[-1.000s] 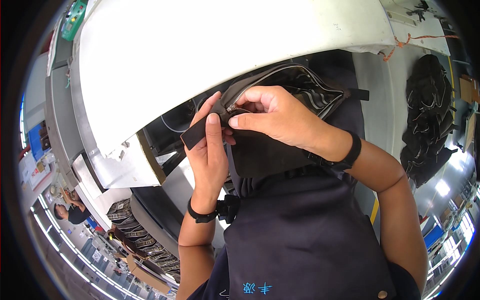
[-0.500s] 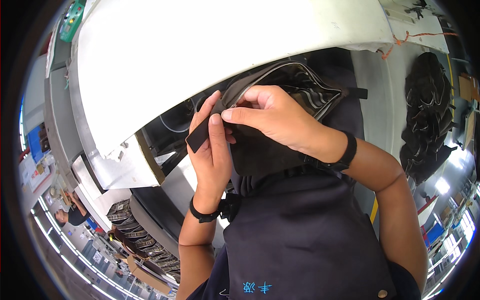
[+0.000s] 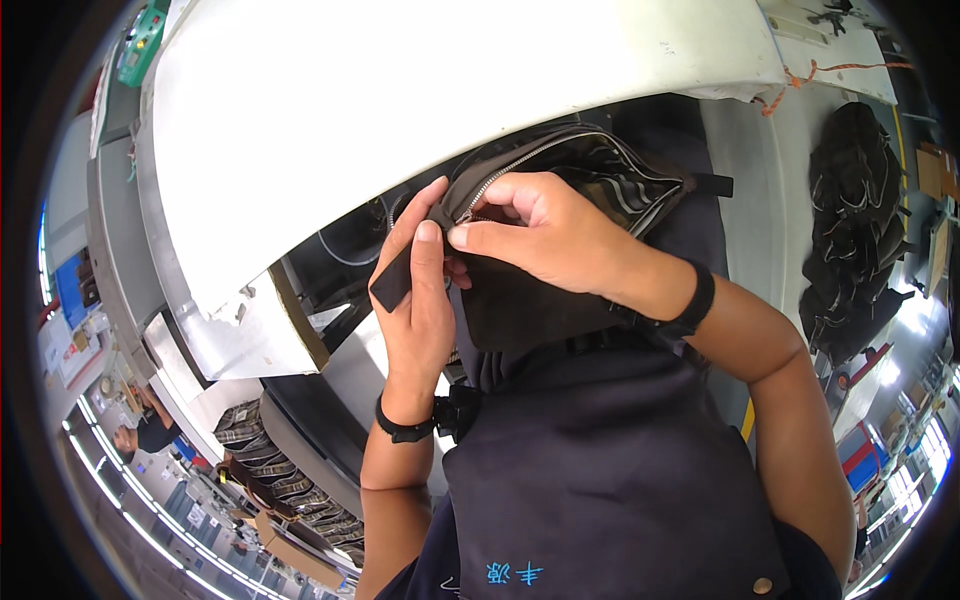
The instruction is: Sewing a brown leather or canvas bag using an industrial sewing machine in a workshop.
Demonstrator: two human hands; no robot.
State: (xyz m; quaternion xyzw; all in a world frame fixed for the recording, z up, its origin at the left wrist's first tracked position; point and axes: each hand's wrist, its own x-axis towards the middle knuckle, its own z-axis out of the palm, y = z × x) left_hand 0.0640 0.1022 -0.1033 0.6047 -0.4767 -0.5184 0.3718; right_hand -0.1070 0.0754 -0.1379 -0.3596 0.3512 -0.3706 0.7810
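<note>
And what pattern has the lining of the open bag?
The lining is striped, dark, pale and brownish; the head view shows it best.

Textile workshop: white worktable [image 3: 450,80], dark cloth heap [image 3: 852,230]

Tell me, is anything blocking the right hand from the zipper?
Nothing I can see is in between. The right hand is right at the left end of the metal zipper, and the left hand holds the dark bag beside it. The right hand's exact grip is hidden.
</note>
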